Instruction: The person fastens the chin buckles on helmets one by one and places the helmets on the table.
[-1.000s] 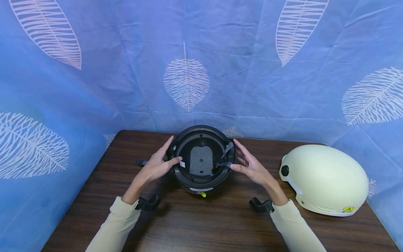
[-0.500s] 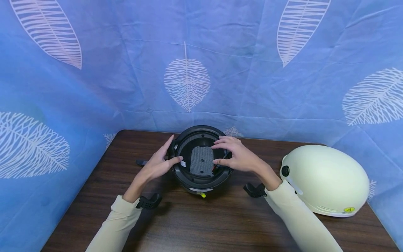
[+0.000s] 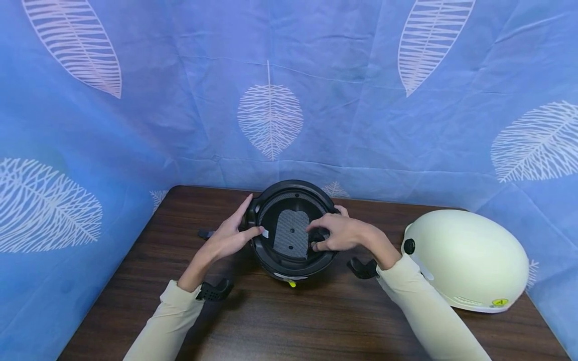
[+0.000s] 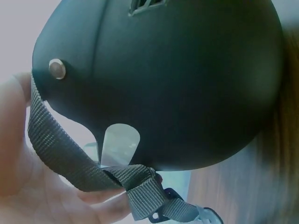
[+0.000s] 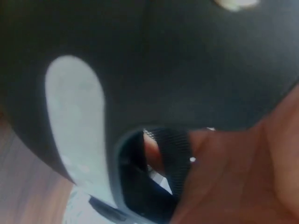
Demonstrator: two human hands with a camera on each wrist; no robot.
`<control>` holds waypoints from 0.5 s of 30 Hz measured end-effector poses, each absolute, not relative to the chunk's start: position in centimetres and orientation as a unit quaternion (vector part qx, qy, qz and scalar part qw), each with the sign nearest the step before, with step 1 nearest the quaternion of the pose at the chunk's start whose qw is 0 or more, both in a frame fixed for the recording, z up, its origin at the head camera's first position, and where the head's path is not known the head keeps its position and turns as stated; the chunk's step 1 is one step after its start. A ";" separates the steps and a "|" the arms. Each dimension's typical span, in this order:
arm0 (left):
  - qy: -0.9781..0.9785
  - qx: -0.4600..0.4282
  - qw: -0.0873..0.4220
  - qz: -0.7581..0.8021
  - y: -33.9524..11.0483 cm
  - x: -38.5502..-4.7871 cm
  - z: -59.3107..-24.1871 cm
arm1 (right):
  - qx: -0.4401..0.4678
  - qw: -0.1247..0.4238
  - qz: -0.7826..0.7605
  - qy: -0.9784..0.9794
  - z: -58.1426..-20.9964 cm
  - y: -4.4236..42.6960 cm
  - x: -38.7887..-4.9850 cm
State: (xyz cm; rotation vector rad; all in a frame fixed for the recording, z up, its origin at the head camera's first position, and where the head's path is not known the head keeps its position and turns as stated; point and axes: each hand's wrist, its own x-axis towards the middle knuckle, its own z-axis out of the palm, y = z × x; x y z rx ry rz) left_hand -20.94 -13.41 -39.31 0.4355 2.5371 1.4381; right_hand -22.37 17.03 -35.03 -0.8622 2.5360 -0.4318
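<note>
An upturned black helmet (image 3: pixel 270 260) lies on the table, its padded inside facing up. My left hand (image 3: pixel 226 236) grips its left rim, thumb over the edge. At the right rim, my right hand (image 3: pixel 345 232) reaches inside with curled fingers, pinching a dark strap partly hidden by them. In the left wrist view, a grey strap (image 4: pixel 60 149) with a buckle hangs from the black shell (image 4: pixel 187 84) beside my left hand (image 4: pixel 28 177). The right wrist view has a strap (image 5: pixel 174 154) between the shell (image 5: pixel 196 70) and my right palm (image 5: pixel 233 172).
A pale cream helmet (image 3: pixel 465 255) sits shell up at the right, close to my right forearm. The brown wooden table (image 3: pixel 289 326) ends at a blue cloth (image 3: pixel 334 125) with white leaf prints, which hangs behind and at both sides.
My right hand has moved left from the helmet's right rim to its inside, and its fingers have curled round the strap. The left hand has kept its grip; the helmet has shifted slightly right.
</note>
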 end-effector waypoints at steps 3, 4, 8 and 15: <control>0.859 0.141 0.104 0.481 -13.6 -21.0 -39.4 | -0.325 0.187 -0.197 0.906 -35.3 17.3 -22.5; 0.859 0.138 0.109 0.481 -13.6 -21.0 -39.5 | -0.331 0.177 -0.211 0.903 -35.4 17.5 -22.5; 0.849 0.135 0.140 0.492 -14.1 -21.3 -40.0 | -0.353 0.138 -0.234 0.895 -35.8 17.9 -22.7; 0.832 0.158 0.182 0.500 -15.5 -21.8 -41.0 | -0.333 0.176 -0.164 0.912 -35.7 17.9 -22.8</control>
